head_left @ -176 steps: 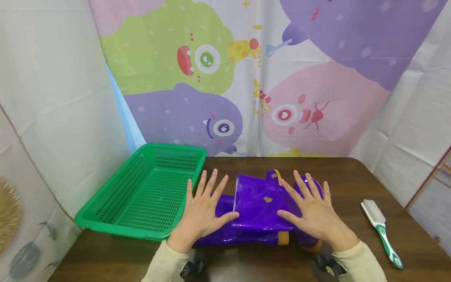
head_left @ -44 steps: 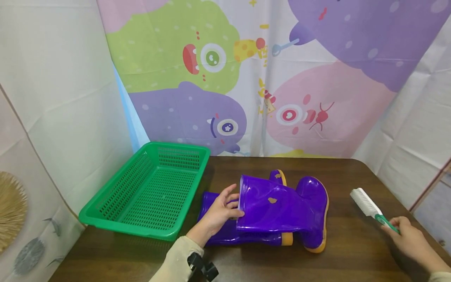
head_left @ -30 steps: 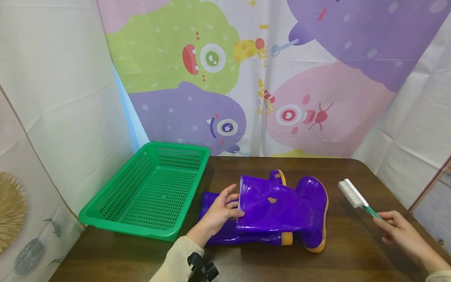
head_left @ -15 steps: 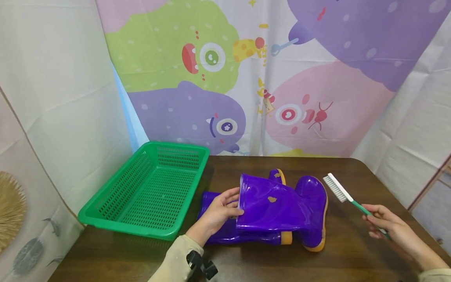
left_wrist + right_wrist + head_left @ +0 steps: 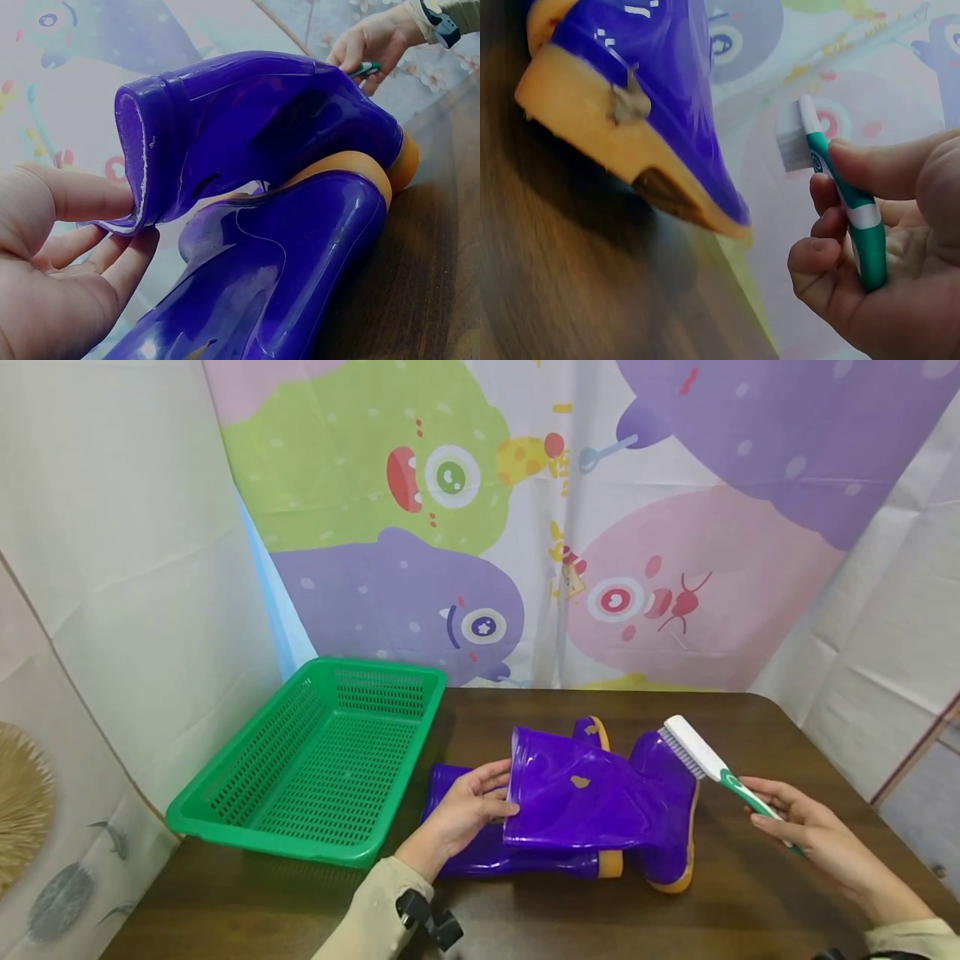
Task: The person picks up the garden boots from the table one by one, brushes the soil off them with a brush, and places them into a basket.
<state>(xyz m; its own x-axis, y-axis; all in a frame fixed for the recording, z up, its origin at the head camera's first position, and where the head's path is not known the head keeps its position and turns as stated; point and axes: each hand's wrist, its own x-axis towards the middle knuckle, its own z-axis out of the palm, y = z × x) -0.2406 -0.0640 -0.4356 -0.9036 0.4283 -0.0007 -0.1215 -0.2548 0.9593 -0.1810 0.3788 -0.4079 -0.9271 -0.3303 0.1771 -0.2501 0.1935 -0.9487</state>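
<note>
Backdrop (image 5: pixel 352 485): white cloth, printed with green, purple and pink cartoon creatures; is hanging along the far side.
Table (image 5: pixel 517 918): dark brown, wood-grained, far right corner rounded; is standing before the backdrop.
Basket (image 5: pixel 183 827): green plastic, slotted walls; is sitting on the left part of the table.
Upper boot (image 5: pixel 577 814): glossy purple, orange sole; is lying on its side across the lower boot (image 5: pixel 525 864), cuff pointing towards the basket.
Lower boot: matching purple and orange; is resting on the table, partly covered.
Brush (image 5: pixel 725 777): white head, pale bristles, green-and-white handle; is hovering by the upper boot's foot, a gap showing between them in the right wrist view.
Left hand (image 5: pixel 457 814): is pinching the cuff rim of the upper boot between thumb and fingers.
Right hand (image 5: pixel 817 839): is grasping the brush by its handle.
Brown patch (image 5: pixel 580 782): irregular; is showing on the upper boot's shaft.
</note>
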